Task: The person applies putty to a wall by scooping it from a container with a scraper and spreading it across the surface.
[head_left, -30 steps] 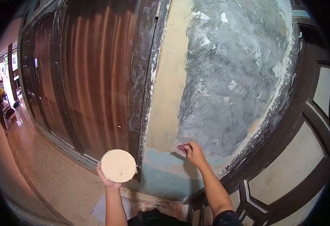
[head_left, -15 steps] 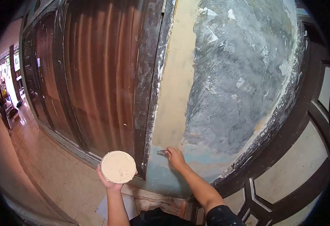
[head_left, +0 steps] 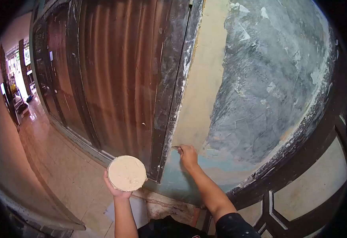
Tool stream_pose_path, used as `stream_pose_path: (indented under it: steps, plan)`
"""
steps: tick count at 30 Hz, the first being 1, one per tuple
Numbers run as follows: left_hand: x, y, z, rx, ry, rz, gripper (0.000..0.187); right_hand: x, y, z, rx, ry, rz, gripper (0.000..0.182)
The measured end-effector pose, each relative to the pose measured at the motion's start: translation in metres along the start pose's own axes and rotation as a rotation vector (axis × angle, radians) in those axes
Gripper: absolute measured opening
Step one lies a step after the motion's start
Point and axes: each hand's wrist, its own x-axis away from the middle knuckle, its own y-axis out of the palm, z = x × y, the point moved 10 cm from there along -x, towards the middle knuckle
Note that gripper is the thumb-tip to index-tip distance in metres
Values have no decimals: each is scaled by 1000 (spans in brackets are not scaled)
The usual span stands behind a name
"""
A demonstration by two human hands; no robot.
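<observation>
Cream paste (head_left: 203, 91) is covering a strip of wall beside the dark frame (head_left: 174, 75), reaching down to the right hand (head_left: 188, 158). Blue-green wall (head_left: 177, 174) below and grey wall (head_left: 260, 91) at upper right are mostly lacking that smooth coat. The right fingers are pinching a small scraper (head_left: 175, 147), nearly closed, at the coat's lower edge. Lower left of centre, the left hand (head_left: 117, 192) is supporting a round paste-filled tub (head_left: 126, 173), its partly hidden fingers spreading underneath.

I can read no text, label, brand, number or sign in my view. A small pale patch (head_left: 51, 56) at the upper left of the frame and a tiny mark (head_left: 196, 236) on the shirt (head_left: 169, 229), bottom centre, are too small to make out.
</observation>
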Motion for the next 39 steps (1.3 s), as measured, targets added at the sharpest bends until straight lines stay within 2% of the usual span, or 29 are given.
stream_pose_path:
  steps: [3, 6, 7, 11, 15, 17, 19, 24, 25, 27, 29, 30, 32, 33, 34, 37, 38, 39]
  plan:
    - [2, 7, -1, -90, -45, -98, 81, 8, 15, 2, -28, 6, -64, 13]
    - [2, 8, -4, -76, -61, -82, 81, 10, 26, 0, 50, -10, -66, 15]
    - [2, 18, -3, -131, -54, -176, 81, 7, 28, 1, 94, -7, -74, 15]
    - [-3, 3, -3, -104, -37, -70, 83, 2, -2, 3, 78, 86, 28, 8]
    - [-1, 11, -8, -92, -67, -105, 81, 20, 4, -4, -11, 13, 7, 13]
    - [-2, 10, -6, -113, -49, -89, 80, 23, 32, 7, 89, -14, -64, 13]
    - [-11, -3, -4, -110, -26, -78, 79, 12, 20, 5, 119, 37, -59, 14]
    - [-7, 7, -7, -129, -33, -119, 77, 14, -17, -5, 51, 35, 109, 8]
    - [-8, 2, -7, -85, -27, -65, 77, 21, -20, -7, 26, 5, 174, 10]
    - [-8, -3, -6, -40, -18, -12, 78, 29, 0, -6, 82, -17, 94, 10]
    - [-7, 10, -7, -126, -45, -147, 76, 31, 25, -1, 98, -47, -5, 10]
    - [-10, 7, -6, -128, -45, -149, 76, 26, 28, 1, 109, -30, -24, 11]
    - [-19, -10, -5, -66, -31, -93, 76, 11, 6, -4, 110, 2, 19, 10]
    - [-11, 10, -7, -84, -42, -121, 75, 7, -5, -3, 112, 33, 59, 10]
    - [-14, 1, -6, -82, -28, -95, 75, 7, -13, 1, 30, 49, 115, 10]
    - [-14, 0, -9, -69, -11, -77, 75, 17, -22, -5, 41, 22, 103, 11]
    - [-14, 4, -9, -59, -3, -85, 74, 22, -18, -10, 65, 16, 20, 11]
    - [-11, 6, -11, -128, -35, -146, 75, 25, -8, -7, 62, 14, 20, 11]
